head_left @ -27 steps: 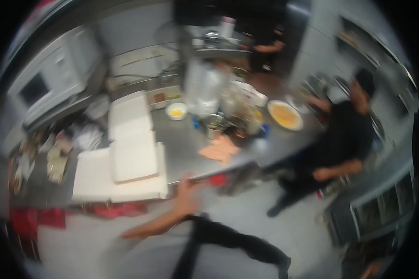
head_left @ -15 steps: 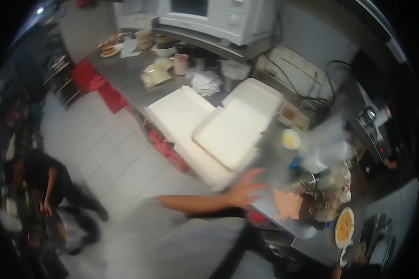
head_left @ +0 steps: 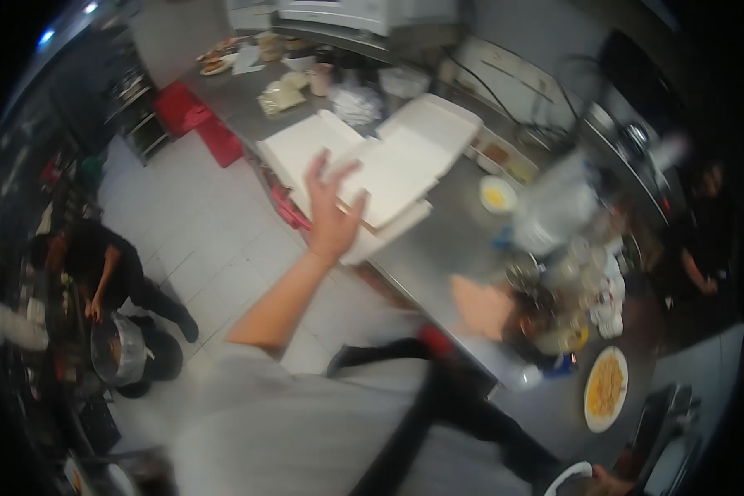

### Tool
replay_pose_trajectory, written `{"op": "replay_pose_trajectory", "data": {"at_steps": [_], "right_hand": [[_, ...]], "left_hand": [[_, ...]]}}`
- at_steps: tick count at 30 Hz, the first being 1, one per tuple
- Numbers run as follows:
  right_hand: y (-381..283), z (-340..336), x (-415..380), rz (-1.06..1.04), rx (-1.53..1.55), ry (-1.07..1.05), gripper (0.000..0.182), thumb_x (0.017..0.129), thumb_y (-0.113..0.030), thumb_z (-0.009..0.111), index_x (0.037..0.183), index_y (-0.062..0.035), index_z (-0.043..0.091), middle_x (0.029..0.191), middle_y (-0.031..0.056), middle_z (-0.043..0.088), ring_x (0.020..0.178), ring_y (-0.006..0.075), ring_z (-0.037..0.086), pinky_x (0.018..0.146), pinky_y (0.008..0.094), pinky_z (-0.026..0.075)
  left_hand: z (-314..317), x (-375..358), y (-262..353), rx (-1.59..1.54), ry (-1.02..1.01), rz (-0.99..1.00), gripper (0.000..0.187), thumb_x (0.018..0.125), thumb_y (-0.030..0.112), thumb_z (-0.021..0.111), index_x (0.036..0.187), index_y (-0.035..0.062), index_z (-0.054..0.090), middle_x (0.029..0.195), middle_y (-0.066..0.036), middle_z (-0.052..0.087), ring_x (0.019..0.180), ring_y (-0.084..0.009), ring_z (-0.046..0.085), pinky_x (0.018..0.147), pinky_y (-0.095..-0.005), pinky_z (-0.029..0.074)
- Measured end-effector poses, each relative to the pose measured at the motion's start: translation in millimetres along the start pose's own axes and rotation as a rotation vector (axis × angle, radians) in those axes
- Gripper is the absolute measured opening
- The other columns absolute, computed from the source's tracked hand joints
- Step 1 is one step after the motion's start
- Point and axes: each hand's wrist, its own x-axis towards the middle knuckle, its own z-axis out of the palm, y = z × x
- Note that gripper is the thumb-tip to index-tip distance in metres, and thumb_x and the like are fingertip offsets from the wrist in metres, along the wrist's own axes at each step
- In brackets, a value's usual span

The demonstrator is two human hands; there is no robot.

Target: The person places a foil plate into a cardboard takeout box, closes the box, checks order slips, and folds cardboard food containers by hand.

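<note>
My left hand is open with fingers spread, overlapping the near side of two white cardboard boxes. One opened box lies over another white box on the counter. At the bottom right edge, partly cut off, my right hand grips the rim of a white dish. Most of that dish is out of view. An oval plate of yellowish food sits on the counter above my right hand.
A steel counter carries a small bowl with yellow contents, plastic bags, a pinkish sheet and several jars. One person bends beside a lined bin at left; another person stands at right.
My left hand has moved up and leftward, from beside the counter's near edge to over the boxes. The view has shifted, and the dish at my right hand shows more.
</note>
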Motion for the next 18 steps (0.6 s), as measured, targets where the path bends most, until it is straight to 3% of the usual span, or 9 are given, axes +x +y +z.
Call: {"op": "replay_pose_trajectory", "data": {"at_steps": [1,4,5,7,9,10,12,16,18], "right_hand": [[-7.7,15.4,-1.6,0.018,0.063,-0.031,0.025,0.087,-0.017,0.049,0.103,-0.0032,0.064,0.089,0.0198,0.064,0.080,0.0313,0.061,0.072,0.0400,0.049],[-36.8,59.9,2.8,0.056,0.273,-0.102,0.025,0.086,-0.017,0.051,0.104,-0.0041,0.064,0.086,0.0174,0.065,0.075,0.0279,0.061,0.069,0.0380,0.049],[-46.5,76.4,4.6,0.063,0.343,-0.123,0.025,0.085,-0.017,0.052,0.104,-0.0044,0.064,0.085,0.0165,0.065,0.074,0.0268,0.061,0.068,0.0373,0.049],[-69.8,109.8,6.2,0.075,0.489,-0.156,0.026,0.084,-0.017,0.053,0.105,-0.0050,0.064,0.083,0.0149,0.065,0.071,0.0245,0.061,0.065,0.0360,0.049],[-91.4,140.8,1.0,0.096,0.642,-0.169,0.026,0.083,-0.017,0.055,0.105,-0.0056,0.064,0.082,0.0132,0.066,0.068,0.0222,0.061,0.063,0.0346,0.049],[-98.3,155.0,-2.3,0.107,0.716,-0.162,0.026,0.083,-0.017,0.055,0.105,-0.0059,0.064,0.081,0.0124,0.066,0.067,0.0211,0.061,0.062,0.0340,0.049],[-111.2,179.4,-10.0,0.151,0.869,-0.140,0.027,0.082,-0.017,0.057,0.106,-0.0065,0.065,0.079,0.0107,0.066,0.064,0.0188,0.061,0.060,0.0326,0.050],[-133.3,191.3,-39.2,0.512,1.365,-0.244,0.031,0.078,-0.016,0.062,0.108,-0.0072,0.065,0.082,0.0124,0.068,0.068,0.0210,0.065,0.066,0.0340,0.052],[-139.8,203.7,-45.9,0.310,1.076,-0.009,0.031,0.078,-0.017,0.063,0.107,-0.0085,0.065,0.087,0.0145,0.068,0.074,0.0239,0.065,0.070,0.0343,0.051]], "left_hand": [[2.8,0.3,16.3,-0.013,0.044,0.016,0.043,0.074,0.008,0.065,0.116,0.0116,0.058,0.136,-0.019,0.032,0.126,-0.0351,0.034,0.099,-0.0416,0.035],[21.0,-21.7,80.1,-0.269,-0.186,-0.089,0.041,0.077,0.008,0.063,0.118,0.0098,0.056,0.131,-0.018,0.039,0.122,-0.0310,0.039,0.099,-0.0394,0.036],[28.4,-36.5,98.7,-0.323,-0.375,-0.075,0.041,0.081,0.011,0.061,0.121,0.0086,0.053,0.123,-0.012,0.048,0.109,-0.0229,0.050,0.089,-0.0352,0.044],[37.8,-71.8,131.0,-0.770,-1.087,-0.598,0.045,0.084,0.021,0.062,0.125,0.0085,0.049,0.110,-0.007,0.056,0.095,-0.0144,0.057,0.074,-0.0261,0.046],[48.4,-120.3,143.5,-0.995,-1.654,-0.825,0.052,0.085,0.034,0.063,0.126,0.0057,0.047,0.106,-0.004,0.059,0.084,-0.0109,0.058,0.063,-0.0214,0.044],[54.5,-152.3,137.3,-1.120,-1.859,-0.874,0.055,0.084,0.027,0.063,0.132,0.0076,0.044,0.116,-0.006,0.057,0.097,-0.0127,0.056,0.077,-0.0276,0.048],[69.7,-225.4,135.3,-1.116,-1.997,-0.671,0.063,0.088,0.042,0.057,0.134,0.0027,0.041,0.122,-0.011,0.054,0.112,-0.0174,0.052,0.097,-0.0308,0.038],[77.3,-222.6,153.6,-1.440,-1.910,-1.057,0.065,0.086,0.042,0.058,0.132,0.0000,0.041,0.124,-0.016,0.051,0.110,-0.0211,0.055,0.090,-0.0323,0.045],[84.3,-181.2,185.9,-1.453,-1.813,-1.281,0.057,0.083,0.032,0.062,0.129,0.0014,0.045,0.116,-0.015,0.056,0.102,-0.0197,0.058,0.078,-0.0306,0.051]]}}
